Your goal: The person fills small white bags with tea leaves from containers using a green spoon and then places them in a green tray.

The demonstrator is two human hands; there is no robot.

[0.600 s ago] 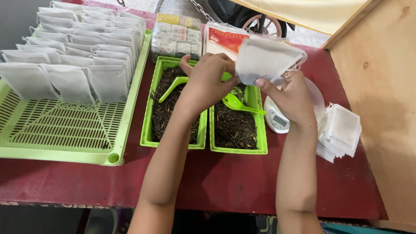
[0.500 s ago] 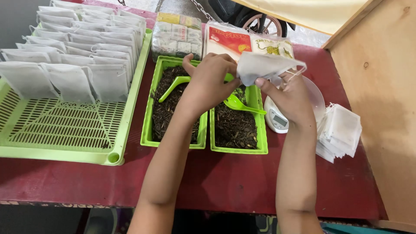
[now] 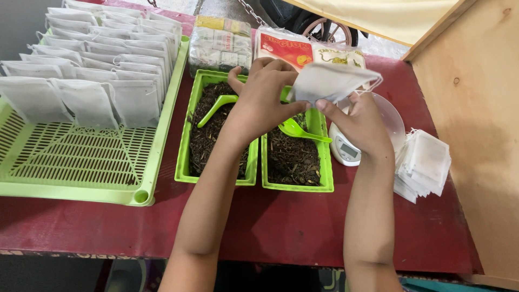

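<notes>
The table [image 3: 303, 227] is dark red, and on it the slotted tray [image 3: 81, 167] and the two small bins [image 3: 186, 157] of dark brown tea leaves are light green, like the two scoops [image 3: 294, 130]. The filter bag [image 3: 330, 81] above the table is white, as are the rows of bags [image 3: 86, 70] in the tray and the stack of empty bags [image 3: 424, 162] at the table's right edge. At the table's far side lies a packet [image 3: 284, 48] in red and white.

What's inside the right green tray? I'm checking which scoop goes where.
The right green tray holds dark loose tea leaves and a green scoop. Its far end is hidden behind the left hand and white bag.
</notes>
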